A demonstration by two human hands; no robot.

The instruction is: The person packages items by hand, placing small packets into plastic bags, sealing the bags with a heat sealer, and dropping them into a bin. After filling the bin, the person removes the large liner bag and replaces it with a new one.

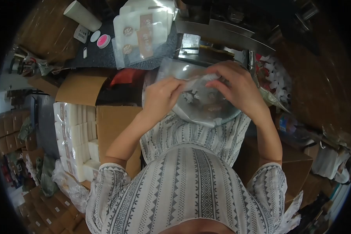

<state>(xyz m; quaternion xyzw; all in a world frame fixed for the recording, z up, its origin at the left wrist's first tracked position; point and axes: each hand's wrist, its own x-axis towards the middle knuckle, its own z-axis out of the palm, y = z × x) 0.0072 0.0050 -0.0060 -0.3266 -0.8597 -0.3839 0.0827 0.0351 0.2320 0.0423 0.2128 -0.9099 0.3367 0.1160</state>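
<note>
My left hand (162,95) pinches the upper edge of a clear plastic bag (199,111) between thumb and fingers. On the bag's other side, my right hand (238,84) curves inward, with crumpled, whitish plastic between its thumb and forefinger. The bag hangs over my lap and overlaps a round metal-looking basin (236,116). Small whitish pieces (190,96) show through or beside the plastic below my fingers.
Flat printed pouches (142,37) lie on the dark table ahead, near a pink ink pad (103,41) and a white cup (82,15). At left, an open carton (119,128) stands beside stacked white packs (76,136). Another cardboard box (288,163) is at right.
</note>
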